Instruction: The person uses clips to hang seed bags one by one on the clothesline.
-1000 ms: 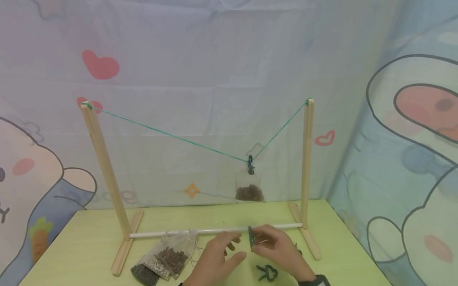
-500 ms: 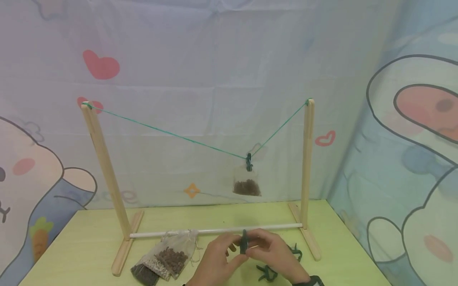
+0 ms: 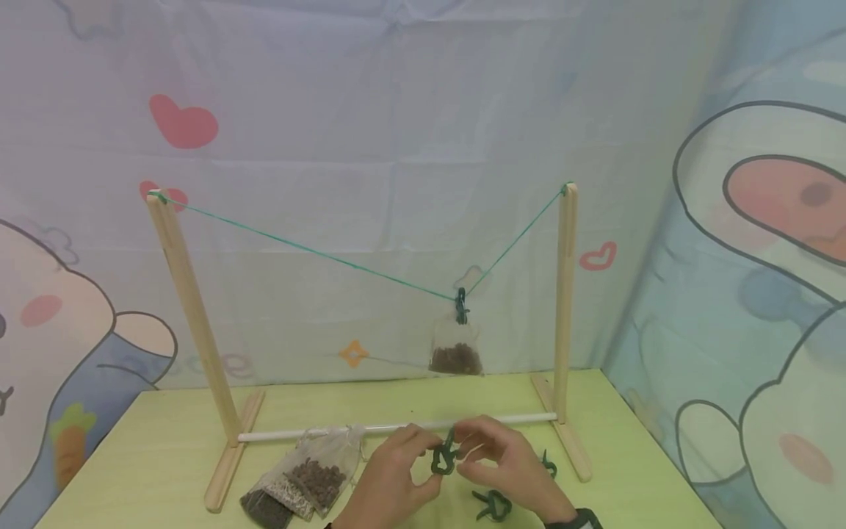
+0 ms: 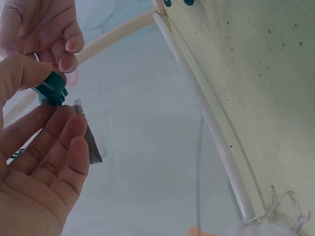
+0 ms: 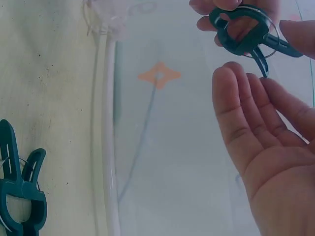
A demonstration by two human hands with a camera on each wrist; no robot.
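My left hand (image 3: 393,470) pinches a green spring clamp (image 3: 444,457) by its rounded jaw end, between thumb and fingers. The clamp's handles point toward my right hand (image 3: 499,463). In the right wrist view, my right hand's fingers are nearly straight; a fingertip is at one handle tip and the thumb is beside the other. Whether they press on it, I cannot tell. Behind, a clear bag of brown pieces (image 3: 456,358) hangs from a green string (image 3: 317,251) by another clamp (image 3: 460,305). The string sags in a V between two wooden posts.
Spare green clamps (image 3: 493,505) lie on the table by my right hand, one partly hidden. Several filled drawstring bags (image 3: 317,481) lie at the left. A white rod (image 3: 284,434) joins the feet of the left post (image 3: 194,316) and the right post (image 3: 565,308).
The clamp passed from my right hand into my left hand's pinch and turned, so its open loop now faces the head view. The hanging bag bobbed up and came back down.
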